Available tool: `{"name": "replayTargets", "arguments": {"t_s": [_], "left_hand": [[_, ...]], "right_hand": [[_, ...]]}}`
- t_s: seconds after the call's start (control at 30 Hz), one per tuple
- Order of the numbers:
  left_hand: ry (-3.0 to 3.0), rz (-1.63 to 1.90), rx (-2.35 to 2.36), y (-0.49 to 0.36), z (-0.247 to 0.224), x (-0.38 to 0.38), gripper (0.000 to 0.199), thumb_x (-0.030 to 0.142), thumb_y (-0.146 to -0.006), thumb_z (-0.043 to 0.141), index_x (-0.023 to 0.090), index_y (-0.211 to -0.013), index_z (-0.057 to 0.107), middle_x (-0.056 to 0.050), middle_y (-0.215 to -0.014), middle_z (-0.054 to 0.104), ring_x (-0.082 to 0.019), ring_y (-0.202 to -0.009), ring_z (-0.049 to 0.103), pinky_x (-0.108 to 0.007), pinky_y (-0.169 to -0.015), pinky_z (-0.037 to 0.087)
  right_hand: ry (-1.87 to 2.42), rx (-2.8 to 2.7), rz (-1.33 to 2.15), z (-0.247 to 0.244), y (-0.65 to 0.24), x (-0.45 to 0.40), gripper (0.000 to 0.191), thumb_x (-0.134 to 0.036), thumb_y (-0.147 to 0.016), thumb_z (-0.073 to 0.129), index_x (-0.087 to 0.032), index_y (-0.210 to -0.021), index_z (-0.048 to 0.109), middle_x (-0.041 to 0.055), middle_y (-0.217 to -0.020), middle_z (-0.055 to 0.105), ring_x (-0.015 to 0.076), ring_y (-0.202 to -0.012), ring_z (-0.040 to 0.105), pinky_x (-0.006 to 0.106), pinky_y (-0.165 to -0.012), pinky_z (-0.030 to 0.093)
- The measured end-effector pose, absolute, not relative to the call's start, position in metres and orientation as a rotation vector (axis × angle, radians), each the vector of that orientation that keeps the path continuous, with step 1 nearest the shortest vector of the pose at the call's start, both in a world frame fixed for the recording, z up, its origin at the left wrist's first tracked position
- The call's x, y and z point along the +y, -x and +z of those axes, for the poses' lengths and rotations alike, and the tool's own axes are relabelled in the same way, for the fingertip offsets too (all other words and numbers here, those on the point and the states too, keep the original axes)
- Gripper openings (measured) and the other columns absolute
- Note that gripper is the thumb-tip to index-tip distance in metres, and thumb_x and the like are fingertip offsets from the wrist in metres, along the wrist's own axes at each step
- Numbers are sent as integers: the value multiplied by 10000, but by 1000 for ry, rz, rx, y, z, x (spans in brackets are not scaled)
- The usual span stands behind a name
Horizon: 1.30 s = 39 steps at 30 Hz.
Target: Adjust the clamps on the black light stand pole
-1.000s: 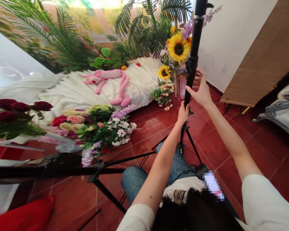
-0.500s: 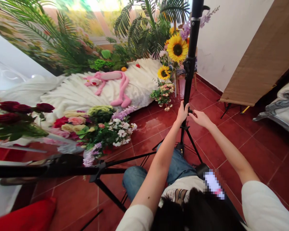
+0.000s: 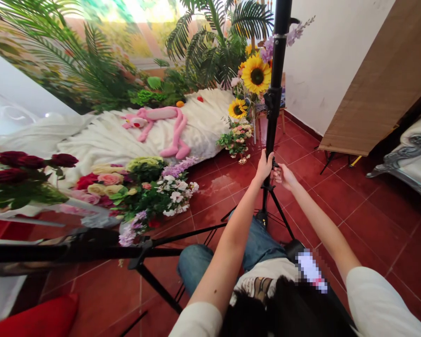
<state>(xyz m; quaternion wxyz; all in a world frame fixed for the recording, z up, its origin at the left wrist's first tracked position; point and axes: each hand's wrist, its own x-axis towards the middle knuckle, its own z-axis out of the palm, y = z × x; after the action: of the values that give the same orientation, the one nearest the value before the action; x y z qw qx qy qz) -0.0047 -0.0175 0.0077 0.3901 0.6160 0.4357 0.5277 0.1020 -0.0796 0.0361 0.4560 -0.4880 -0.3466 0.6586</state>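
Observation:
A black light stand (image 3: 273,112) rises in front of me, its legs spread on the red floor. My left hand (image 3: 264,167) is wrapped round the lower part of its pole. At the right side of the pole, my right hand (image 3: 283,177) is closed with its fingertips on a small black knob (image 3: 274,164). The fingers partly hide that knob. Just beneath both hands is the collar (image 3: 267,186) where the legs join the pole.
A second black stand (image 3: 157,243) lies across the left foreground. Flower arrangements (image 3: 140,187) and a pink plush toy (image 3: 161,114) on white cloth (image 3: 203,121) are beyond it. Sunflowers (image 3: 256,75) stand behind the pole. A brown board (image 3: 358,89) and a silver-trimmed seat (image 3: 414,145) are at right.
My right hand has turned and its fingers have curled in closer at the knob. My left hand stays on the pole. The view has shifted slightly.

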Motion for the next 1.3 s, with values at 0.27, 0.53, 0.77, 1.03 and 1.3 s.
{"name": "replayTargets", "arguments": {"t_s": [0.27, 0.53, 0.77, 1.03, 1.3], "left_hand": [[-1522, 1350, 1079, 5, 7, -18, 388, 532, -976, 445, 201, -1172, 494, -22, -896, 607, -113, -751, 578, -262, -766, 491], [-1516, 1384, 1066, 4, 7, -19, 319, 472, -980, 470, 195, -1132, 514, 7, -857, 592, -101, -739, 561, -237, -772, 478], [-1485, 1417, 952, 5, 0, -13, 303, 412, -961, 494, 198, -1174, 519, -39, -982, 648, -128, -878, 610, -281, -882, 496], [-1494, 1394, 972, 8, 6, -17, 285, 456, -963, 491, 201, -1085, 529, -38, -980, 649, -122, -886, 616, -276, -895, 502], [-1501, 1363, 1000, 10, 8, -18, 322, 480, -957, 512, 186, -1086, 533, -21, -935, 620, -110, -843, 594, -261, -860, 491]], "right_hand": [[1769, -1788, 418, 60, -115, -101, 333, -495, -954, 525, -190, -1058, 609, 97, -997, 748, 233, -911, 712, 330, -799, 530], [2154, -2113, 123, 109, -90, -89, 211, -244, -888, 631, -96, -1003, 726, 242, -1014, 741, 345, -994, 728, 385, -816, 554], [2183, -2123, 81, 120, -52, -72, 207, -10, -842, 620, -59, -999, 747, 270, -944, 745, 354, -939, 748, 384, -766, 584], [2022, -2053, 1009, 119, -101, -32, 181, -125, -632, 860, -113, -608, 682, 138, -612, 720, 283, -691, 752, 321, -650, 613], [1558, -1510, 1737, 86, -134, -27, 358, -380, -659, 896, -93, -738, 698, 107, -605, 725, 156, -520, 699, 174, -483, 538]]}}
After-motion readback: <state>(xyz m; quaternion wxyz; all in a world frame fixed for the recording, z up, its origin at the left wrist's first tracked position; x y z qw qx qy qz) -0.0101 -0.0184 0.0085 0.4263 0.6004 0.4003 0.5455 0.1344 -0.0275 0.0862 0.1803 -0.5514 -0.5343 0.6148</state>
